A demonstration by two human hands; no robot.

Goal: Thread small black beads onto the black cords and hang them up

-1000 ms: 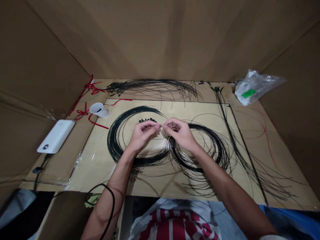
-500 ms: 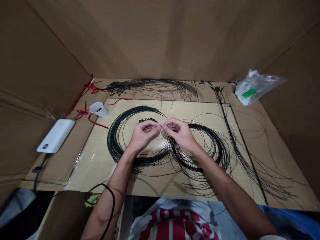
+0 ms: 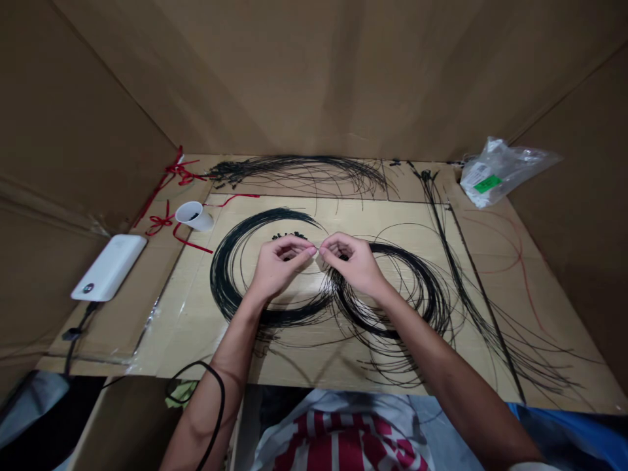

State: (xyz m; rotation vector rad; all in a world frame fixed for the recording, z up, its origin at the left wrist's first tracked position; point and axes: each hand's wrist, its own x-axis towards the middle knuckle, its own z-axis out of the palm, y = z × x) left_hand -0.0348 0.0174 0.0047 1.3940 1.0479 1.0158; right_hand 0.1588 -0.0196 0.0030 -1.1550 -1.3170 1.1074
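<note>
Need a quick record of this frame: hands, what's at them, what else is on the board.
left hand: fingertips pinched, touching the right hand's
right hand: fingertips pinched; anything held is too fine to tell
under hands: left coil of thin black wire, right coil of thin black wire
just beyond: small black pieces
surface: pale board
rest: black wire bundle, white cup on its side, red ribbon, white power bank, clear plastic bag with green label

Nothing legible, white label (image 3: 470,175), green sticker (image 3: 487,184) on plastic bag (image 3: 510,163), too small to read
</note>
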